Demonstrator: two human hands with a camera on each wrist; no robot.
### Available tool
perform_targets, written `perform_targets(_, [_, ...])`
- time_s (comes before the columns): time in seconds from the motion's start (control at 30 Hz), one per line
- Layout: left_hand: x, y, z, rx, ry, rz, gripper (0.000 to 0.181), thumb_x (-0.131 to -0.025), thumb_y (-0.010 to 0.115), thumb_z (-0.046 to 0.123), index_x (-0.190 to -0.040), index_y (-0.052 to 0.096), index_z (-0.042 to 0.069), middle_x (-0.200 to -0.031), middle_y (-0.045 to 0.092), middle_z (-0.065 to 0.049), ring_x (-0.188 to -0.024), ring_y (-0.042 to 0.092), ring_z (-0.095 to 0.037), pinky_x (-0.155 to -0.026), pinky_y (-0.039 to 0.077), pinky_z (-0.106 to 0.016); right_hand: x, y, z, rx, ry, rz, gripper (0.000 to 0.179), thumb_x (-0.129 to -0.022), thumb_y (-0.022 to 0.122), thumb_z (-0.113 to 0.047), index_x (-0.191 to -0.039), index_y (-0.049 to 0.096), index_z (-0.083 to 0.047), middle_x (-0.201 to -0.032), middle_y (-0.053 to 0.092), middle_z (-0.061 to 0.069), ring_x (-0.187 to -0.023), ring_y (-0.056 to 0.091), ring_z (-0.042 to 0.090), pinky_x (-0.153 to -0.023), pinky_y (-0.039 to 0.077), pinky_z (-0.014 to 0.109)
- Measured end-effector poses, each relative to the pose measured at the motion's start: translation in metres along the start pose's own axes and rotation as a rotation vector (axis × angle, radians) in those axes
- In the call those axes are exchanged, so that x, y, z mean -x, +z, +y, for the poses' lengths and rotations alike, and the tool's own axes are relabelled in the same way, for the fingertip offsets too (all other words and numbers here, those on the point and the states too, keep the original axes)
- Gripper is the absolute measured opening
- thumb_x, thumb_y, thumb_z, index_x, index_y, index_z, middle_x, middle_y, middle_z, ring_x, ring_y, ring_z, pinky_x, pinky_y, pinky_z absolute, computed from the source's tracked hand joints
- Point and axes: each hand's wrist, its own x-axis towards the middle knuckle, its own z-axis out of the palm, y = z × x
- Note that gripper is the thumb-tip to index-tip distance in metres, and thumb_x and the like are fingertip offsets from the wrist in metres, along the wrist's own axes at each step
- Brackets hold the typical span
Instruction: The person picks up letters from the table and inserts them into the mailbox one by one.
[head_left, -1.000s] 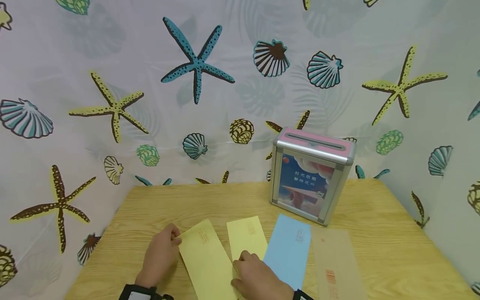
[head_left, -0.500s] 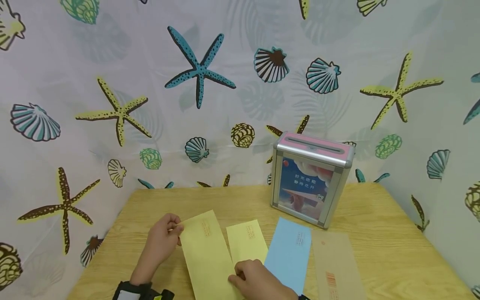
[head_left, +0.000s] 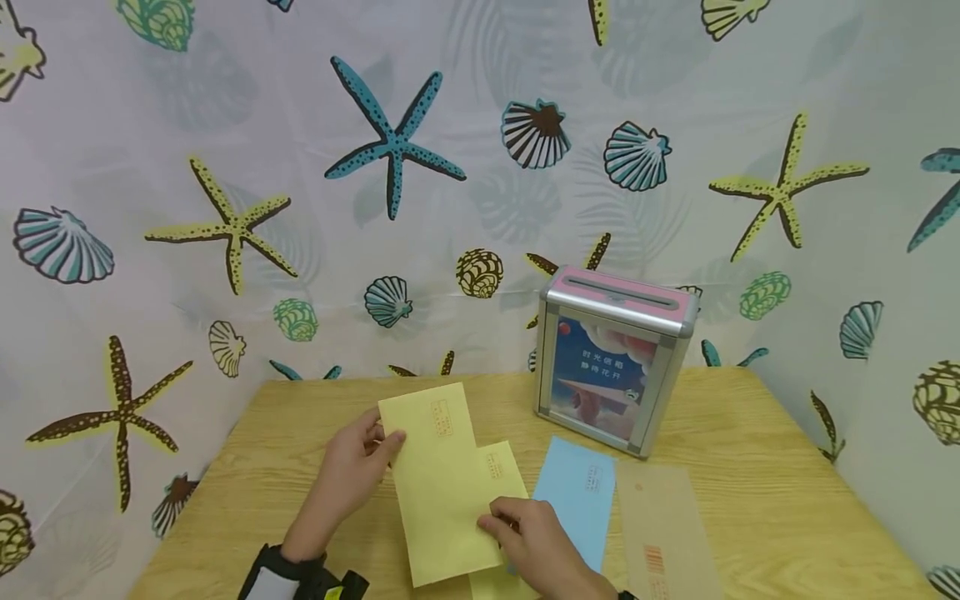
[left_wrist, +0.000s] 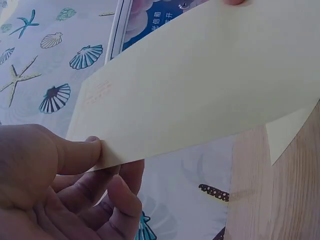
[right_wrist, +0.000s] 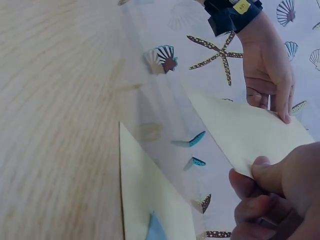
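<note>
A large yellow envelope (head_left: 442, 492) with a small red printed mark is raised off the table, tilted toward the head camera. My left hand (head_left: 358, 458) pinches its upper left edge, thumb in front and fingers behind, as the left wrist view shows at the envelope (left_wrist: 190, 85). On its lower right edge my right hand (head_left: 536, 537) pinches between thumb and curled fingers; the right wrist view shows this thumb (right_wrist: 267, 172) on the paper. Behind it on the table lies a smaller yellow envelope (head_left: 504, 471), partly covered.
To the right lie a blue envelope (head_left: 577, 492) and a brown envelope (head_left: 663, 517) with red printing. A box (head_left: 607, 367) with a silver frame, a pink slotted top and a picture front stands behind them on the wooden table (head_left: 322, 408). A shell-patterned cloth (head_left: 465, 208) hangs behind.
The large yellow envelope has risen from the table and shifted right, held by both hands. It now overlaps more of the smaller yellow envelope. The left hand moved up and right.
</note>
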Motion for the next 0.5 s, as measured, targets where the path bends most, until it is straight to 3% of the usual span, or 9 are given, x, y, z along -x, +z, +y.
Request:
perform_targets(0.1, [-0.002, 0.008, 0.005, -0.027, 0.04, -0.043, 0.018, -0.095, 0.064, 0.016, -0.112, 0.065, 0.01, -0.076, 0.064, 0.0, -0.064, 0.06, -0.018, -0.051, 0.044, -0.025, -0.002, -0.007, -0.001, 0.004, 0.002, 0.063, 0.025, -0.099, 0.057, -0.029, -0.079, 0.064, -0.018, -0.06, 0.048, -0.008, -0.048, 0.036, 0.002, -0.049, 0.036, 0.018])
perform_targets(0.2, [-0.002, 0.017, 0.01, -0.062, 0.086, -0.099, 0.004, -0.095, 0.065, 0.016, -0.092, 0.066, 0.013, -0.073, 0.063, 0.002, -0.062, 0.06, -0.016, -0.049, 0.042, -0.024, -0.005, -0.014, -0.003, 0.019, -0.005, 0.16, 0.025, -0.099, 0.058, -0.027, -0.076, 0.062, -0.019, -0.056, 0.043, -0.008, -0.046, 0.033, 0.002, -0.047, 0.033, 0.017])
perform_targets(0.37, [0.001, 0.032, 0.016, -0.087, 0.165, -0.203, 0.022, -0.093, 0.067, 0.018, -0.077, 0.053, 0.012, -0.072, 0.057, 0.001, -0.062, 0.058, -0.012, -0.05, 0.044, -0.023, -0.009, -0.028, -0.005, 0.039, -0.023, 0.347, 0.02, -0.096, 0.062, -0.026, -0.076, 0.062, -0.024, -0.056, 0.045, -0.009, -0.047, 0.035, 0.004, -0.048, 0.031, 0.018])
perform_targets(0.5, [0.003, 0.043, 0.018, -0.068, 0.19, -0.251, 0.023, -0.091, 0.069, 0.015, -0.076, 0.053, 0.011, -0.069, 0.054, 0.001, -0.056, 0.051, -0.007, -0.047, 0.039, -0.019, -0.01, -0.037, -0.002, 0.048, -0.03, 0.406, 0.019, -0.095, 0.063, -0.026, -0.077, 0.063, -0.025, -0.056, 0.046, -0.008, -0.047, 0.038, 0.006, -0.048, 0.033, 0.02])
